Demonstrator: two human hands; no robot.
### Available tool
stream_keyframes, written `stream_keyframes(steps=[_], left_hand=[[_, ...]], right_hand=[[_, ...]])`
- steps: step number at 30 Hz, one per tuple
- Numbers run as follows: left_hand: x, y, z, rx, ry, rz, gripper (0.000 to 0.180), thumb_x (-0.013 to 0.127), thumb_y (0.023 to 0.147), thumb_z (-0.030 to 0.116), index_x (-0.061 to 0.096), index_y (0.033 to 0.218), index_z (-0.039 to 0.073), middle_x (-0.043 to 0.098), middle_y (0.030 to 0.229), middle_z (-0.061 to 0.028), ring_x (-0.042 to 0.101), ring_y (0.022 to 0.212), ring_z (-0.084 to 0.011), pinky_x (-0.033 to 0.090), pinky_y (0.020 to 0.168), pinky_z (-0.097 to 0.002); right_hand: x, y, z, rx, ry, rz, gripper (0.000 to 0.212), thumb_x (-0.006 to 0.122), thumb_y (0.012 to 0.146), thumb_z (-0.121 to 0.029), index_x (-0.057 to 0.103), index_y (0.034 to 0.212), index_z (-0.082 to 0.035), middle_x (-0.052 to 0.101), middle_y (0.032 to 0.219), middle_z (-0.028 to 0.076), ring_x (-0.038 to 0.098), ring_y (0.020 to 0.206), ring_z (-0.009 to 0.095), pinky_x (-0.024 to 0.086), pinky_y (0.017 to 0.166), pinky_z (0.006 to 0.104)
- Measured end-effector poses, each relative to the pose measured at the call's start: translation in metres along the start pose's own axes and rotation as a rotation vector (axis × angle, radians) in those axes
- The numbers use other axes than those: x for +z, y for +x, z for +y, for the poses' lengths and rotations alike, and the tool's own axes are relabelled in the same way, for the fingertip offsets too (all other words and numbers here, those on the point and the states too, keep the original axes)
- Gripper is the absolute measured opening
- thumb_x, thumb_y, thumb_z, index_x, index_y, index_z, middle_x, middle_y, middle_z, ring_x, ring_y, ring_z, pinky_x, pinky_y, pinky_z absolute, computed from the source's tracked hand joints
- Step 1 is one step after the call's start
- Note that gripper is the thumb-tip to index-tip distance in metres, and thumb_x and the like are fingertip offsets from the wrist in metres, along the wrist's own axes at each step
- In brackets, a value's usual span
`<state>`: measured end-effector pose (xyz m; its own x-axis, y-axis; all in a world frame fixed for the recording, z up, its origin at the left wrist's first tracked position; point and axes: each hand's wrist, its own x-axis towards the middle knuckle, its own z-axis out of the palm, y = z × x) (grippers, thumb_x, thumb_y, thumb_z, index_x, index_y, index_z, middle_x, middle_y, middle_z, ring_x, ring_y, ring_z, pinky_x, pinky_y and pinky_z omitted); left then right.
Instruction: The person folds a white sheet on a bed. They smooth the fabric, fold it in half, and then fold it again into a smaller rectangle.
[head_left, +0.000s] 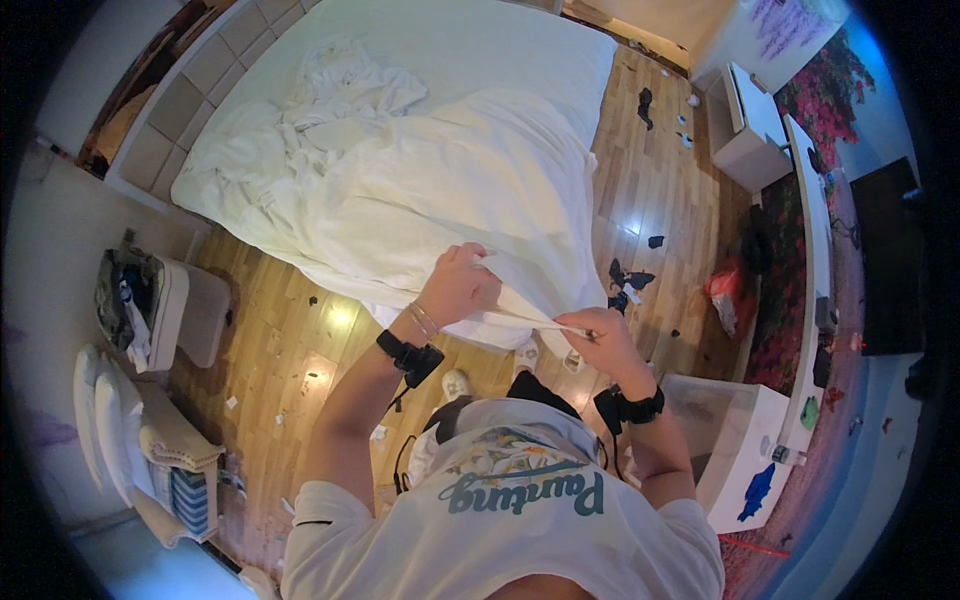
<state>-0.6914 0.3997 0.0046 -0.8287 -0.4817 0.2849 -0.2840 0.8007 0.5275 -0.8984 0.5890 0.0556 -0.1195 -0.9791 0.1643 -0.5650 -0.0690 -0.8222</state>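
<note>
A rumpled white duvet (430,190) spreads over the near half of the bed, its front edge hanging down toward the floor. My left hand (460,285) is closed on the duvet near its edge, fingers curled into the fabric. To the right, my right hand (598,338) pinches a corner of the same duvet, with the cloth drawn taut between both hands. Beyond lies the pale fitted sheet (510,45) on the mattress. A bunched white cloth (355,85) rests toward the padded headboard.
At the left stand a bedside cabinet (170,315) with clothes on it and a chair (175,450) stacked with pillows. Dark scraps and clothing (630,278) litter the wooden floor (665,215). A red bag (725,290) sits by the long white desk (815,300) on the right.
</note>
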Motion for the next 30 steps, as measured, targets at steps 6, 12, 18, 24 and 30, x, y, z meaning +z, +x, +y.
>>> stream_keyframes(steps=[6,12,18,24,30], left_hand=[[-0.011,0.001,0.015,-0.020,0.110,-0.202,0.017,0.061,0.074,0.015,0.067,0.089,0.011,0.050,0.117,-0.0132,0.047,0.108,-0.0324,0.041,0.091,-0.0416],[-0.014,-0.026,-0.011,-0.019,0.292,-0.160,0.014,0.066,0.072,0.022,0.064,0.078,0.010,0.057,0.099,-0.0067,0.052,0.098,-0.0270,0.042,0.086,-0.0410],[-0.053,-0.041,-0.005,0.038,0.272,0.225,0.011,0.065,0.072,0.020,0.063,0.074,0.009,0.058,0.082,-0.0051,0.055,0.085,-0.0260,0.043,0.082,-0.0402],[-0.026,-0.071,-0.031,-0.157,0.430,-0.035,0.013,0.063,0.075,0.020,0.063,0.072,0.007,0.060,0.087,-0.0066,0.057,0.082,-0.0266,0.046,0.075,-0.0393],[-0.024,-0.065,-0.041,-0.450,0.395,0.172,0.013,0.062,0.079,0.017,0.063,0.079,0.004,0.060,0.090,-0.0098,0.060,0.077,-0.0299,0.049,0.067,-0.0409]], right_hand=[[-0.005,0.001,-0.003,0.084,-0.056,-0.030,0.018,0.068,0.076,-0.002,0.071,0.094,-0.005,0.069,0.081,0.010,0.060,0.063,0.017,0.042,0.053,0.0266],[-0.002,0.005,-0.001,0.120,-0.090,0.008,0.017,0.066,0.078,-0.003,0.070,0.095,-0.003,0.069,0.083,0.011,0.062,0.070,0.017,0.046,0.060,0.0266],[-0.005,0.017,-0.009,0.139,-0.057,0.134,0.018,0.066,0.076,-0.002,0.070,0.094,-0.003,0.069,0.085,0.012,0.064,0.072,0.020,0.048,0.063,0.0274],[-0.009,0.022,-0.010,0.052,-0.087,0.027,0.018,0.067,0.075,-0.002,0.070,0.093,-0.005,0.069,0.084,0.011,0.064,0.069,0.019,0.047,0.060,0.0272],[-0.007,0.019,-0.007,0.065,-0.084,0.043,0.019,0.069,0.075,-0.007,0.070,0.094,-0.008,0.068,0.081,0.010,0.057,0.060,0.021,0.044,0.055,0.0304]])
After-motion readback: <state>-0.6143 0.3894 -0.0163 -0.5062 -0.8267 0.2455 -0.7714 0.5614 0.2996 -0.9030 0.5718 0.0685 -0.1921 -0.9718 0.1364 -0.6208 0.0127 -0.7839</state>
